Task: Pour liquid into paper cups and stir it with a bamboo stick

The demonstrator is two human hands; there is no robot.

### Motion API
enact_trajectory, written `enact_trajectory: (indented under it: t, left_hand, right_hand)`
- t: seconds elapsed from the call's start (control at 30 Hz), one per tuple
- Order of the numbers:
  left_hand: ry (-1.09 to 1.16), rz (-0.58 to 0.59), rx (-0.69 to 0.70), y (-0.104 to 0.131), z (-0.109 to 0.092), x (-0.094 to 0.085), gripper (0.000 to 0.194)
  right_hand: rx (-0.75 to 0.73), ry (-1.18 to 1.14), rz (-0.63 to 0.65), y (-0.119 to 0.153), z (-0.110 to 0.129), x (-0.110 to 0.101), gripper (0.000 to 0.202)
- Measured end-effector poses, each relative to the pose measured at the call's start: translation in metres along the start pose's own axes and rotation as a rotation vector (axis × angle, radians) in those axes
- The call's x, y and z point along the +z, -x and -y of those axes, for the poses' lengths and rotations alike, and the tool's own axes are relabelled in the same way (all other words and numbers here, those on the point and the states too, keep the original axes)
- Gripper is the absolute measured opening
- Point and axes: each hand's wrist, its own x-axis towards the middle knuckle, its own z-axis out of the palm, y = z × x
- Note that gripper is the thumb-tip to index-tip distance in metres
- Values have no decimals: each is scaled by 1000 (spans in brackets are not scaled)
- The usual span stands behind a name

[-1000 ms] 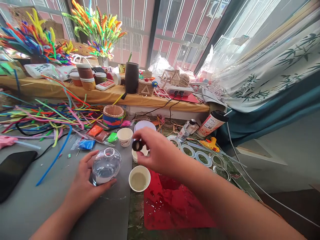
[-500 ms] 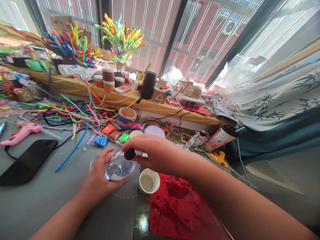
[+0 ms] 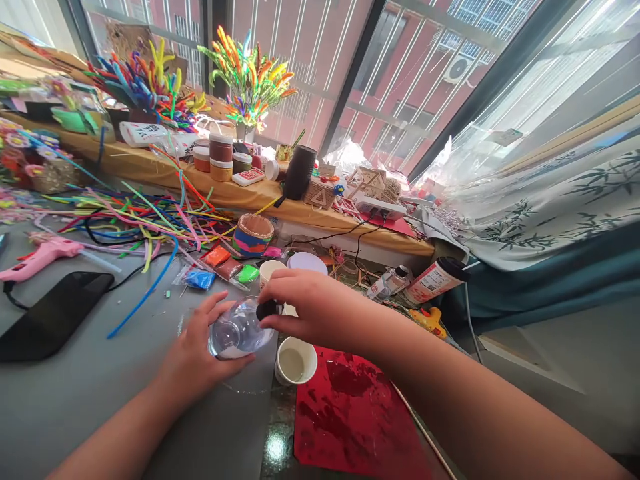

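My left hand is wrapped round a clear bottle of colourless liquid, tilted so that its round base faces me. My right hand pinches a black cap at the bottle's upper right; whether the cap is still seated on the neck I cannot tell. Just below my right hand stands a white paper cup with clear liquid in it. Behind that hand, a second paper cup is partly hidden.
A wet red sheet lies right of the cup. Left are a phone, a pink glue gun and a blue clay packet. A striped pot stands behind. Right are another clear bottle and a yellow glue gun.
My right hand and the black cap have shifted slightly to the right. My left hand keeps its hold on the bottle. The whole view has moved a little.
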Motion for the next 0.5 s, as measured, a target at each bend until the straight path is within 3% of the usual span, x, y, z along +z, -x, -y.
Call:
enact_trajectory:
  t: [0.1,0.23,0.4,0.5]
  left_hand:
    - [34,28,-45,1,0,0,108]
    - [-2,26,-17,1,-3,-2,108]
    - [26,58,-17,2,-10,-1,99]
    - [-14,12,15,0,-9,1,97]
  right_hand:
    - [64,103,28,2,-1,0,30]
    - [-9,134,82,8,-6,3,17]
    - [-63,229,102,10,-13,12,29]
    - [55,109,125,8,-10,20,38]
